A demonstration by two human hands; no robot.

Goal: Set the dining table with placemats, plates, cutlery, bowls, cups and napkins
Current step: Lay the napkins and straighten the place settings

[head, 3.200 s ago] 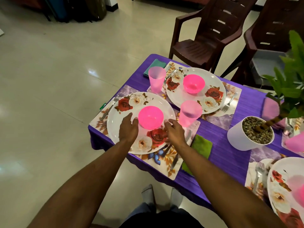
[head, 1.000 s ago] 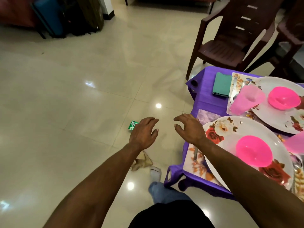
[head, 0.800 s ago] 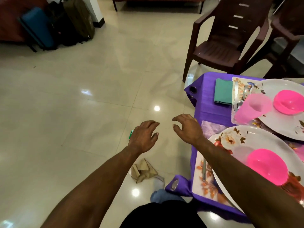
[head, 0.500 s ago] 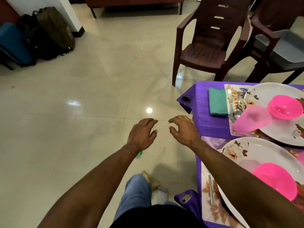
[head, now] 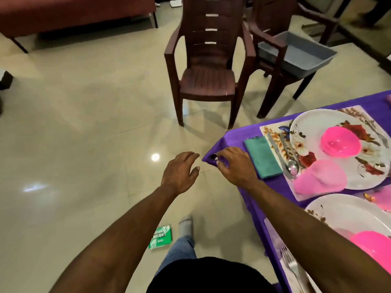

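Teal napkin (head: 263,156) lies by the table's (head: 233,138) left corner, just beside the placemat (head: 273,129) with cutlery. Right hand (head: 236,166) hovers over that corner, fingers loosely curled, holding nothing. Left hand (head: 179,171) relaxed too, off the table.

Home dining room — glossy beige tile floor (head: 84,123), 2 brown plastic armchairs (head: 208,66), purple-clothed table (head: 237,140) laid with floral plates (head: 317,121) and pink bowls (head: 340,143) — sofa edge (head: 74,11) behind.
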